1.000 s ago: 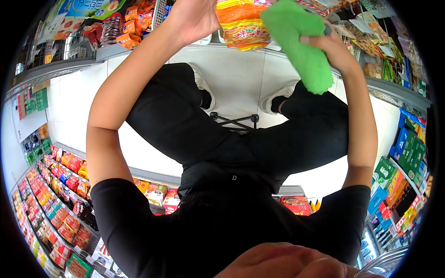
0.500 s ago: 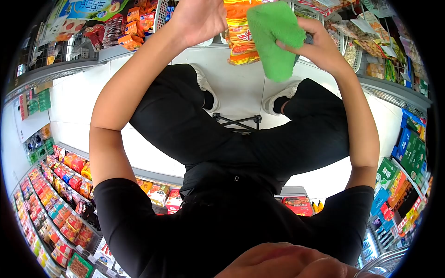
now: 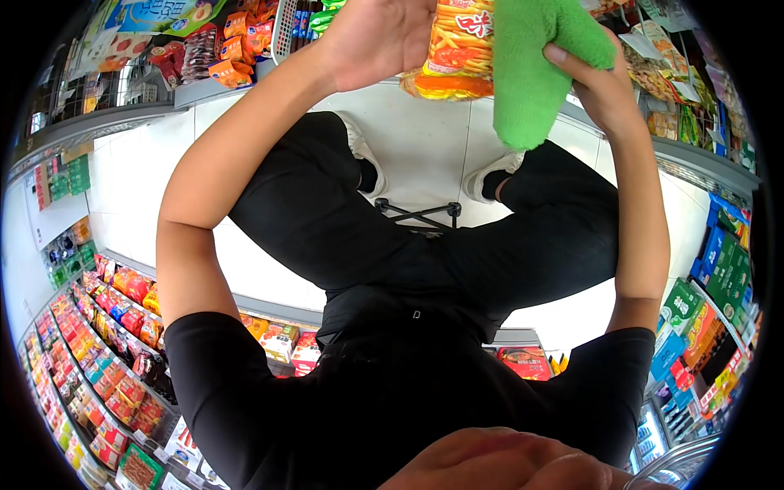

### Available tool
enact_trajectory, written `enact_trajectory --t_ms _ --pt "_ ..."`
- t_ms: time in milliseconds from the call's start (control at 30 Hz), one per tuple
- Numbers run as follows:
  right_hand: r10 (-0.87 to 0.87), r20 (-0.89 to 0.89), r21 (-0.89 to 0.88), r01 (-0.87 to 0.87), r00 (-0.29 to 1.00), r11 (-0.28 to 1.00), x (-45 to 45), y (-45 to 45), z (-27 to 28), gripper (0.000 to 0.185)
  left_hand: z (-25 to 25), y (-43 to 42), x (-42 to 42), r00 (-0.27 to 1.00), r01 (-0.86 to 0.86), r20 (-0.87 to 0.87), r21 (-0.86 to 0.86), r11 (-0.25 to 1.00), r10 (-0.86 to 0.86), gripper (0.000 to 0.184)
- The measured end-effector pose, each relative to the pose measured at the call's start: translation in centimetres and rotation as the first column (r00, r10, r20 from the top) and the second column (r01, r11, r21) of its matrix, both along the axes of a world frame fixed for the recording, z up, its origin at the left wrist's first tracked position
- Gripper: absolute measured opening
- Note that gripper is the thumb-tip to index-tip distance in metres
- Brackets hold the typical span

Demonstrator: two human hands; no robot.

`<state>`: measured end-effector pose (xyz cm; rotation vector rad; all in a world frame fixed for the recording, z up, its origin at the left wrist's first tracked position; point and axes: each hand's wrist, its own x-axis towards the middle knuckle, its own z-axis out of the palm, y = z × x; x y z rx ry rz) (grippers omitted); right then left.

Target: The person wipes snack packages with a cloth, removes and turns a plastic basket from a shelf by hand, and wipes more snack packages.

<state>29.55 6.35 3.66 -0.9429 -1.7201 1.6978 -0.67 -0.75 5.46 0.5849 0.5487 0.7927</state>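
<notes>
My left hand (image 3: 380, 45) is at the top centre against the left edge of an orange and yellow snack bag (image 3: 460, 57). Its fingers run behind the bag and past the top of the picture, and it appears to grip the bag by that side. Over on the right, my right hand (image 3: 608, 86) is closed on a green cloth (image 3: 527, 90), with the thumb pressed on its front. The cloth hangs down in a fold and covers the bag's right edge.
A shelf ahead carries orange snack packs (image 3: 237, 41), a white basket (image 3: 284, 33) and bagged goods (image 3: 686, 73) on the right. My legs (image 3: 327, 196) are spread over a white tiled floor (image 3: 425, 151). More stocked shelves (image 3: 122, 367) stand behind at left.
The snack bag has shifted right and nearer the camera, with my left hand moving right alongside it. My right hand and the green cloth have also moved right, and the cloth is folded differently.
</notes>
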Motion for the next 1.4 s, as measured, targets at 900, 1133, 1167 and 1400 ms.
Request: enact_trajectory --t_ms 900,1133,1167,1400 --pt "-0.102 0.164 -0.042 0.110 0.981 0.993 -2.9 -1.2 1.9 0.039 -1.7 -0.2 0.8 0.999 0.001 0.044 0.026 1.000 -0.002 0.052" --pt "-0.290 0.285 0.164 0.252 0.913 0.954 -2.5 0.0 2.1 0.032 -2.2 0.4 0.5 0.997 -0.028 0.065 -0.012 1.000 0.028 0.060" --pt "-0.337 0.264 0.228 0.281 0.904 0.932 -2.4 0.3 2.0 0.031 -2.0 0.3 0.5 0.997 -0.024 0.075 -0.016 1.000 0.025 0.063" --pt "-0.221 0.174 0.903 -0.066 0.960 0.424 -4.9 -1.3 4.0 0.048 -1.3 0.0 0.4 0.990 0.076 0.123 -0.045 0.996 -0.070 0.092"
